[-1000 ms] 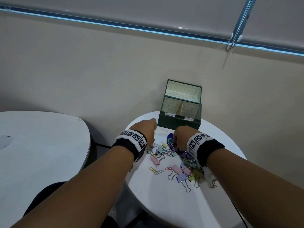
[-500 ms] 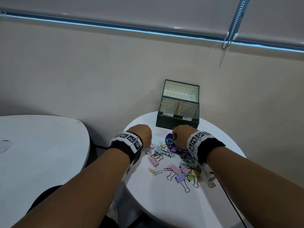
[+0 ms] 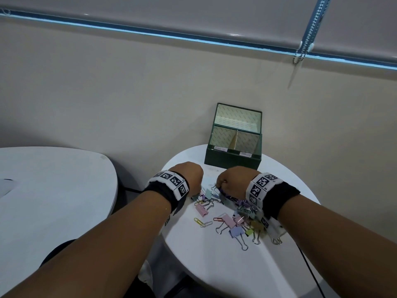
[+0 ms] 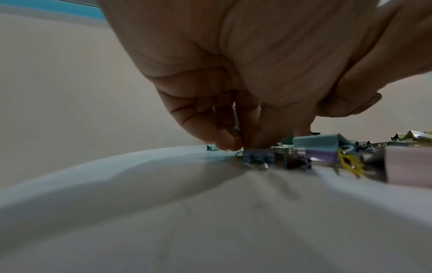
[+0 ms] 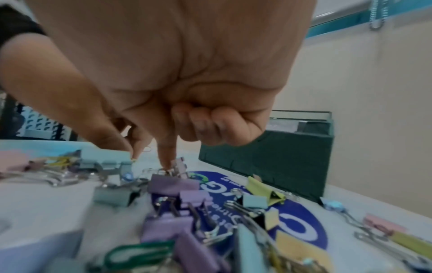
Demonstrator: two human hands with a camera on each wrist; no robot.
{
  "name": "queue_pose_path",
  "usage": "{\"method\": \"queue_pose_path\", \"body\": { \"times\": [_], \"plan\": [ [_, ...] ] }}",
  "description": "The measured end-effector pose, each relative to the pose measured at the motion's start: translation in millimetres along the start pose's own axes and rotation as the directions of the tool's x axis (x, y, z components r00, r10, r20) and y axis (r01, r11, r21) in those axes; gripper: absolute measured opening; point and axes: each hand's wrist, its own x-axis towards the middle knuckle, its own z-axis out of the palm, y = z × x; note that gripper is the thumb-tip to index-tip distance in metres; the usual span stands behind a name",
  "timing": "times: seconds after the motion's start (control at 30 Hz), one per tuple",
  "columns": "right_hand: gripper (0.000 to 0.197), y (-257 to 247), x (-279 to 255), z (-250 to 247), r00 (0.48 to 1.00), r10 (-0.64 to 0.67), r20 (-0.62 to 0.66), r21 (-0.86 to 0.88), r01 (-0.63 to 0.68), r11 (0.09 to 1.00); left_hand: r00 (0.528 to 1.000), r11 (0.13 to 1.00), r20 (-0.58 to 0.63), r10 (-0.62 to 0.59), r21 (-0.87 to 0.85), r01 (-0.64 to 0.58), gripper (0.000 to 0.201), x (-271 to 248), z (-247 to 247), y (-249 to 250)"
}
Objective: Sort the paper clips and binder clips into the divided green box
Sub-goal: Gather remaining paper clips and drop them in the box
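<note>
Now drawn back from the green box [image 3: 233,161] onto the clip pile [image 3: 234,220]; left hand [image 4: 233,114] pinched a wire handle, right hand [image 5: 163,114] fingertips narrowed on one. Nothing boxed yet.

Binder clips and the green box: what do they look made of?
Binder clips: likely painted sheet metal, matte pastel bodies with shiny silver wire handles. Green box: probably paper-covered cardboard, matte dark outside, pale patterned lining, thin tan divider.
</note>
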Motion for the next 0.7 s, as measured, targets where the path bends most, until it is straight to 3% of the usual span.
{"method": "queue_pose_path", "body": {
  "times": [0.17, 0.23, 0.33, 0.43, 0.7],
  "plan": [
    [0.022, 2.2, 1.4, 1.7, 0.996, -0.029, -0.087, -0.003, 0.028, 1.0, 0.991, 0.995, -0.131, 0.036, -0.087, -0.048, 0.009, -5.6, -5.4, 0.7],
    [0.018, -1.7, 5.1, 5.7, 0.997, -0.014, -0.075, -0.023, 0.012, 1.0, 0.985, 0.984, -0.167, 0.034, -0.166, -0.063, 0.018, -7.0, -5.8, -0.3],
    [0.018, -6.3, 10.1, 11.1, 0.998, 0.028, -0.051, -0.073, -0.032, 0.997, 0.987, 0.975, -0.151, 0.061, -0.203, -0.092, 0.031, -7.0, -5.0, -1.3],
    [0.014, -6.1, 13.6, 12.8, 0.997, 0.054, -0.051, -0.102, -0.059, 0.993, 0.988, 0.977, -0.133, 0.077, -0.186, -0.101, 0.022, -4.1, -5.0, 0.5],
    [0.012, -6.0, 17.4, 15.0, 0.996, 0.081, -0.021, -0.11, -0.083, 0.99, 0.996, 0.976, -0.052, 0.072, -0.202, -0.081, 0.021, -6.4, -7.8, 3.7]
  ]
}}
